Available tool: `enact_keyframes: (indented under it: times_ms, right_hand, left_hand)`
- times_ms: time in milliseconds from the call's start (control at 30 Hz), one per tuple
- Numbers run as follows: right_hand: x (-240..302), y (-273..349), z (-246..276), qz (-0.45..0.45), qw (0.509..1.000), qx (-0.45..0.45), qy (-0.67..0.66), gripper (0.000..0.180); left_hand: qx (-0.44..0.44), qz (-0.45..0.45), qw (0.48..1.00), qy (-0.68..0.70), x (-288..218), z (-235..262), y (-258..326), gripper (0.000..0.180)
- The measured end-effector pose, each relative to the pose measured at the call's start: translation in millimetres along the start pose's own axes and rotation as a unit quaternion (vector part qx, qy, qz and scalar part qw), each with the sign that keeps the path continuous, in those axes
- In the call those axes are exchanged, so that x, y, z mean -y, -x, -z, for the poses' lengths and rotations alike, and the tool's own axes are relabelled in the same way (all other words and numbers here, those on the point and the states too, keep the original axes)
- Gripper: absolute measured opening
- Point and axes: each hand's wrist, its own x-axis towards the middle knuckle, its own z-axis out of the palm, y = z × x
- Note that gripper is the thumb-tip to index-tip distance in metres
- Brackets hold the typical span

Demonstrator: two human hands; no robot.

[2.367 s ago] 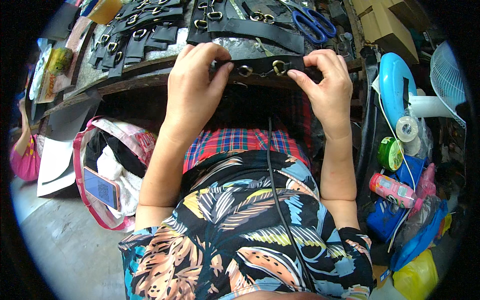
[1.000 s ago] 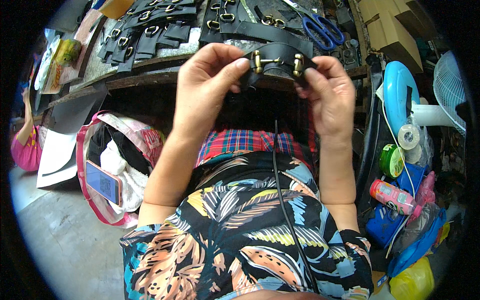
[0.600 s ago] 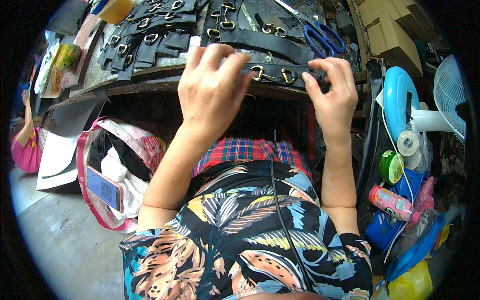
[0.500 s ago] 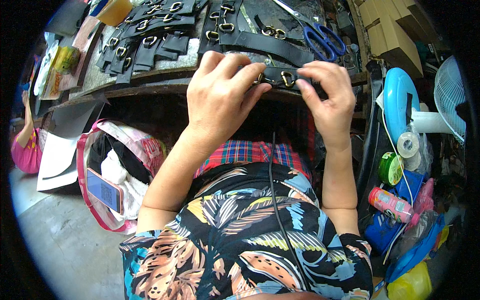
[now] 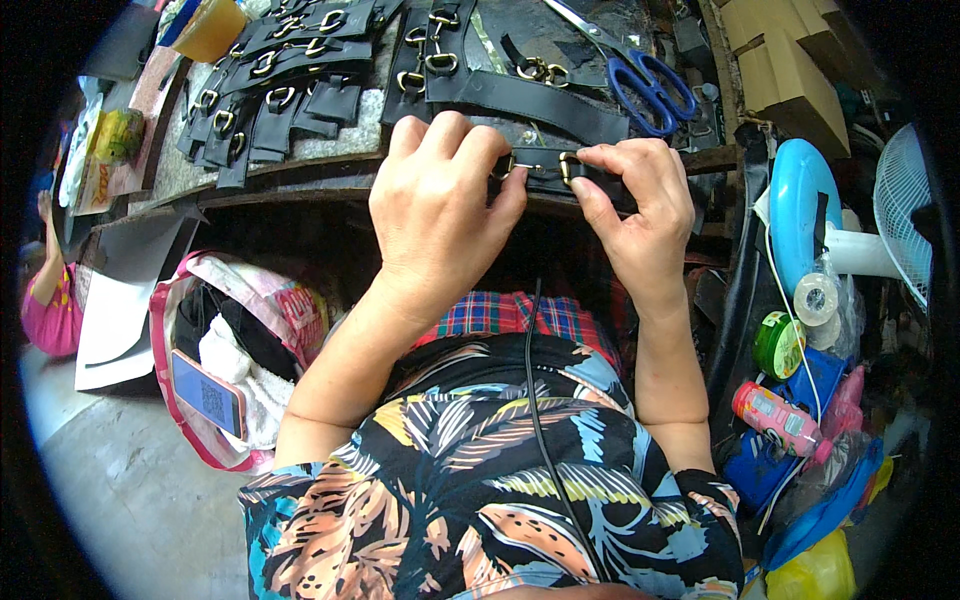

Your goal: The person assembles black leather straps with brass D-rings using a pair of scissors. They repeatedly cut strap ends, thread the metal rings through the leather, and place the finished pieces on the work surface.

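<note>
Both my hands hold one black leather strap (image 5: pixel 540 168) with two brass rings on it, at the near edge of the worktable (image 5: pixel 330 150). My left hand (image 5: pixel 440 205) covers the strap's left end, fingers curled over it. Pinching the right end beside a brass ring is my right hand (image 5: pixel 640 205). Much of the strap is hidden under my fingers.
Several finished black straps with brass rings (image 5: pixel 270 90) lie in rows on the table's left. Blue-handled scissors (image 5: pixel 645 85) lie at the back right, by cardboard boxes (image 5: pixel 785 70). A bag with a phone (image 5: pixel 205 390) sits low left; a fan (image 5: pixel 820 230), tape rolls (image 5: pixel 780 345) and bottles crowd the right.
My hands have carried the strap down from a raised position to the table edge and forward. My left hand has closed over its left end.
</note>
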Motion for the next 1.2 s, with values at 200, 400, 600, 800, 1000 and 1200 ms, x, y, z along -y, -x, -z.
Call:
enact_keyframes:
  times_ms: [200, 400, 600, 800, 1000, 1200]
  right_hand:
    - [2, -2, -9, 0.004, 0.998, -0.005, 0.058, 0.020]
    - [-1, -3, -14, 0.009, 0.998, -0.015, 0.065, 0.018]
    - [1, -3, -8, -0.003, 0.999, 0.004, 0.049, 0.020]
    - [-5, -5, 11, -0.020, 0.998, -0.016, -0.049, 0.015]
    - [-20, -22, 16, -0.009, 0.998, -0.014, 0.060, 0.019]
    - [-18, -30, 12, 0.004, 0.992, 0.023, 0.127, 0.025]
  left_hand:
    - [-0.002, -0.007, 1.000, 0.015, 2, -4, -1, 0.024]
    - [0.007, -0.063, 0.998, 0.029, 7, 0, 2, 0.020]
    - [0.005, -0.067, 0.997, 0.034, 6, 0, 2, 0.022]
    - [-0.087, -0.105, 0.991, -0.011, 24, 20, -9, 0.025]
    - [-0.016, -0.083, 0.994, -0.072, 41, 14, -31, 0.032]
    - [-0.018, -0.110, 0.991, -0.068, 43, 7, -38, 0.019]
